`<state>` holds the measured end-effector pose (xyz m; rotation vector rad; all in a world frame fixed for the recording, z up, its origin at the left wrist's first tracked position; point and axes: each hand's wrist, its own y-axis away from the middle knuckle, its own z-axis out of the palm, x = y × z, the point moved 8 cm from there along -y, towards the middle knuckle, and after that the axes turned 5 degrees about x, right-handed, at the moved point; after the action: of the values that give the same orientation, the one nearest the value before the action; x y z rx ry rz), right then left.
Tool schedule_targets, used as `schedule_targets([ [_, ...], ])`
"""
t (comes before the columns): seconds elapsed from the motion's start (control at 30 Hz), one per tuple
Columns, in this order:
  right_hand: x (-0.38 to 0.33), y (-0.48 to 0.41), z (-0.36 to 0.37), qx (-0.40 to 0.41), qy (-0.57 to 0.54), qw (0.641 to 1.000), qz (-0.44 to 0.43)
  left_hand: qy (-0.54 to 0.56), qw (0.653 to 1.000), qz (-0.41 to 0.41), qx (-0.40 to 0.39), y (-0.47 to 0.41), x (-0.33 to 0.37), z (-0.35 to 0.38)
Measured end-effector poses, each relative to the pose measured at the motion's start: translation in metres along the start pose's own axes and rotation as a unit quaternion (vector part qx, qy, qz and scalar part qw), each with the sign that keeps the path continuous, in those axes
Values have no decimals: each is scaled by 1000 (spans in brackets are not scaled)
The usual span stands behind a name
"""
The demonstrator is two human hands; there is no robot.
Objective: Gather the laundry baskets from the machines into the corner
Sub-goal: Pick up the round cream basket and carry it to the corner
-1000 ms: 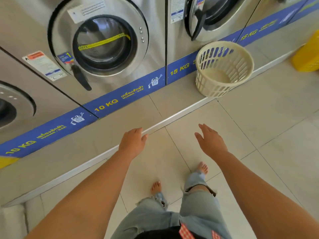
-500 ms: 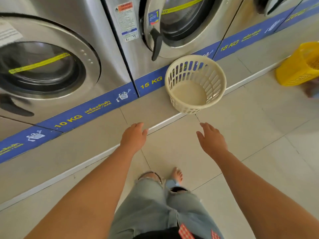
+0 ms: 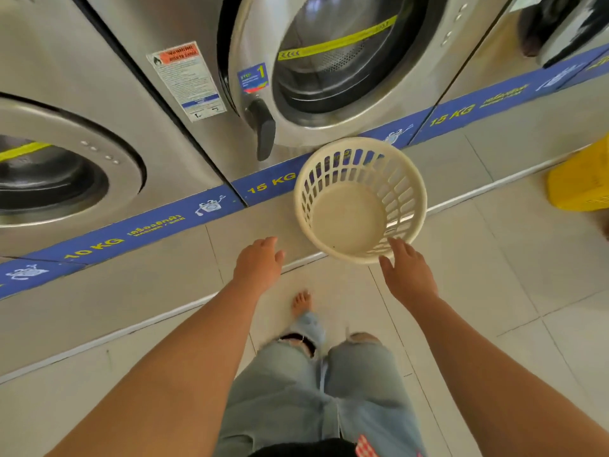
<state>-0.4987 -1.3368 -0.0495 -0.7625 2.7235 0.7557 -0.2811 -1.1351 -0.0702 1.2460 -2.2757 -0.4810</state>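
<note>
your right hand (image 3: 407, 275) is open, fingertips just at the near rim of the cream laundry basket (image 3: 359, 199), whether touching it or not cannot be told. the basket sits upright on the raised ledge (image 3: 164, 268) in front of the 15 kg machine (image 3: 313, 70), just far of your hands. your left hand (image 3: 258, 263) is loosely open and holds nothing, to the left of the basket and apart from it. a yellow basket (image 3: 581, 183) sits at the far right edge.
</note>
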Motion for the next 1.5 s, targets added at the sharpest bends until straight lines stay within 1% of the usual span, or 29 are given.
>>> schedule_targets([
  [0.2,23,-68,-20,-40,8,999,-23,39,997,-59,18,-25,35,7],
  [0.3,38,-109,-28,-63,33,996,-57,66,991,-114,34,-33,54,17],
  [0.37,48,-130,-35,-62,42,995,-71,89,984,-146,49,-35,65,25],
  [0.5,74,-183,-42,-69,65,989,-109,183,951,-239,75,-44,94,60],
  [0.6,95,-222,-38,-71,70,989,-108,231,923,-294,92,-58,107,91],
  [0.77,120,-279,-13,-81,67,990,-99,265,896,-338,116,-92,105,138],
  [0.93,121,-336,12,-59,71,989,-114,234,890,-369,127,-126,81,174],
  [1.0,115,-358,24,-44,72,987,-134,226,893,-363,142,-139,69,184],
  [1.07,107,-376,34,-30,62,984,-163,238,894,-330,186,-154,59,187],
  [1.13,103,-388,43,-22,48,981,-184,256,887,-301,238,-166,50,185],
  [1.2,103,-396,49,-12,40,982,-184,269,878,-295,263,-175,40,185],
  [1.27,107,-400,50,5,39,983,-178,278,876,-287,269,-183,37,186],
  [1.37,107,-399,47,38,38,978,-201,282,876,-274,278,-189,41,185],
  [1.5,102,-381,48,43,36,977,-204,281,868,-302,277,-172,37,181],
])
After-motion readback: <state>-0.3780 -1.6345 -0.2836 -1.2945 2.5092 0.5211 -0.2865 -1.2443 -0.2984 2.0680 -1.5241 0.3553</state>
